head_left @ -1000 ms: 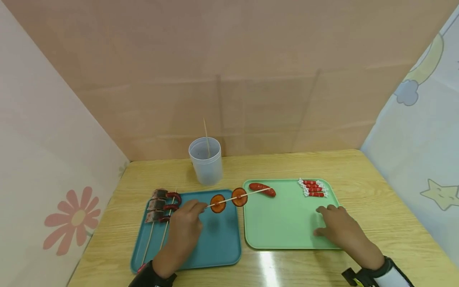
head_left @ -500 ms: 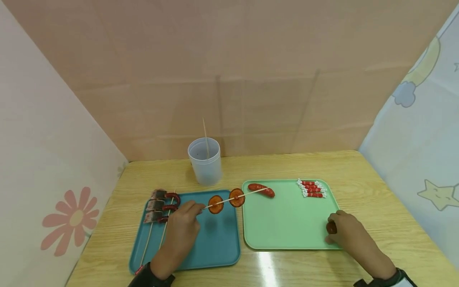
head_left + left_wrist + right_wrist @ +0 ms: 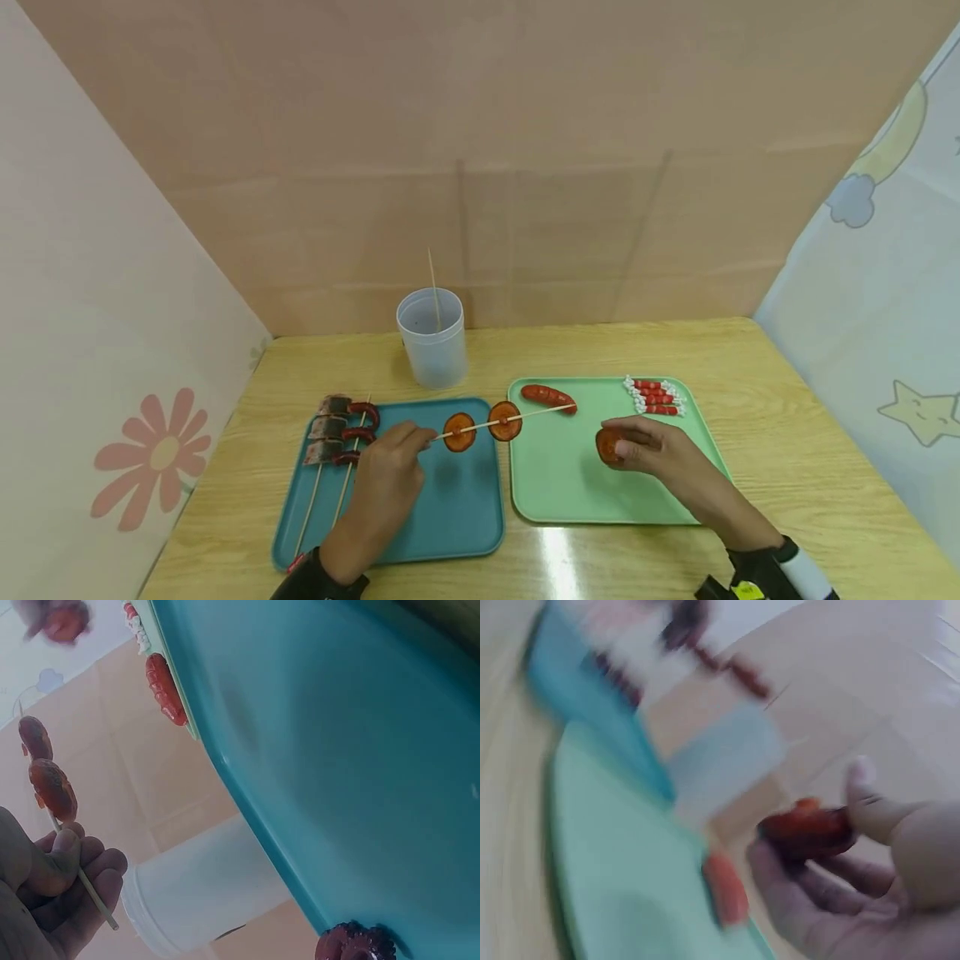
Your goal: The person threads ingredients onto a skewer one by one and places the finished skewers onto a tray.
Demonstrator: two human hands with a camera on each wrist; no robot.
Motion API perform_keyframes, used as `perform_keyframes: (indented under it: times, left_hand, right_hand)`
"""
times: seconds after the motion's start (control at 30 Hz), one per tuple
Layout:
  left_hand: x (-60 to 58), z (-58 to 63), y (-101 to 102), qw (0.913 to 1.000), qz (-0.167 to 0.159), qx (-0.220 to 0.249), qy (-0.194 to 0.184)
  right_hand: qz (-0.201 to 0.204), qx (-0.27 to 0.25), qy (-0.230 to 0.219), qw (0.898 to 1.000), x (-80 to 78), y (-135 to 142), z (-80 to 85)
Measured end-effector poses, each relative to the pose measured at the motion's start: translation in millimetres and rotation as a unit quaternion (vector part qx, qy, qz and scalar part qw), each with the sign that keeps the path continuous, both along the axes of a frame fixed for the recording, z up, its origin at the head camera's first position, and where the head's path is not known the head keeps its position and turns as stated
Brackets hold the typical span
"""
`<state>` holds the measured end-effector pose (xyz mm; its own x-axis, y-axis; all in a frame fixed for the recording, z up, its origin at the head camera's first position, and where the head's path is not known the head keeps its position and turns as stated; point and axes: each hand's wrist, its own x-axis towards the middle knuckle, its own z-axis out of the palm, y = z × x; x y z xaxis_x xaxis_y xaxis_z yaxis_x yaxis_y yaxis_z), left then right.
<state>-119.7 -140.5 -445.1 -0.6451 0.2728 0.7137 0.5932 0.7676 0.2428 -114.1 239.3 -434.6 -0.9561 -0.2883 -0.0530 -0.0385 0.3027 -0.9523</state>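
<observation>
Skewer [image 3: 482, 426] slants up rightward across the lower middle of the head view, pinched behind its two round slices [image 3: 460, 432] by the left hand [image 3: 392, 475], its bare tip over the green tray [image 3: 562, 492]. Right of centre, the right hand [image 3: 648, 450] pinches a third slice [image 3: 607, 447] between thumb and fingers, well apart from that tip. Threading it well probably calls for a firm left pinch, the slice's middle lined up with the tip, and a slow, straight push, fingertips clear of the point.
</observation>
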Motion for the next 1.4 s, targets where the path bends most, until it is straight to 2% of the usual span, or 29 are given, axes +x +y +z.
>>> perform_keyframes:
  times: [0.03,0.07,0.13,0.2,0.3,0.47,0.57,0.73,0.83,0.97,1.27,1.4]
  left_hand:
    - [0.0,-0.1,0,1.0000,-0.002,-0.001,0.002]
    - [0.0,-0.2,1,1.0000,-0.005,0.000,0.004]
    - [-0.1,-1.0,1,0.9999,-0.011,0.002,0.012]
    - [-0.1,-1.6,2,0.9997,-0.015,0.001,0.021]
    - [-0.1,-2.4,2,0.9992,-0.021,-0.002,0.033]
    - [0.3,-2.8,4,0.9991,-0.024,-0.009,0.035]
    - [0.4,-3.1,5,0.9993,-0.024,-0.010,0.028]
    - [-0.1,-3.8,5,0.9994,-0.020,-0.011,0.028]
    - [-0.7,-3.8,5,0.9993,-0.019,-0.012,0.031]
    - [-1.1,-3.1,4,0.9991,-0.024,-0.014,0.032]
    - [-2.6,-1.6,1,0.9985,-0.036,-0.011,0.040]
    - [-2.7,-1.3,-1,0.9983,-0.039,-0.012,0.041]
  right_hand:
    - [0.018,-0.069,-0.025,0.997,-1.6,-3,2.7]
    - [0.033,-0.136,-0.054,0.989,-3.0,-7,5.3]
    - [0.065,-0.243,-0.096,0.963,-5.9,-11,9.3]
    - [0.088,-0.316,-0.127,0.936,-8.0,-15,12.5]
    - [0.108,-0.374,-0.154,0.908,-9.6,-20,15.0]
    - [0.113,-0.425,-0.170,0.882,-11.2,-27,15.7]
    - [0.112,-0.434,-0.174,0.877,-12.4,-29,15.4]
    - [0.135,-0.406,-0.178,0.886,-14.5,-29,14.9]
    - [0.156,-0.393,-0.192,0.886,-14.9,-28,14.3]
    - [0.176,-0.393,-0.210,0.878,-15.4,-27,13.5]
    - [0.225,-0.396,-0.256,0.853,-16.3,-26,15.2]
    - [0.235,-0.389,-0.269,0.849,-16.1,-27,15.3]
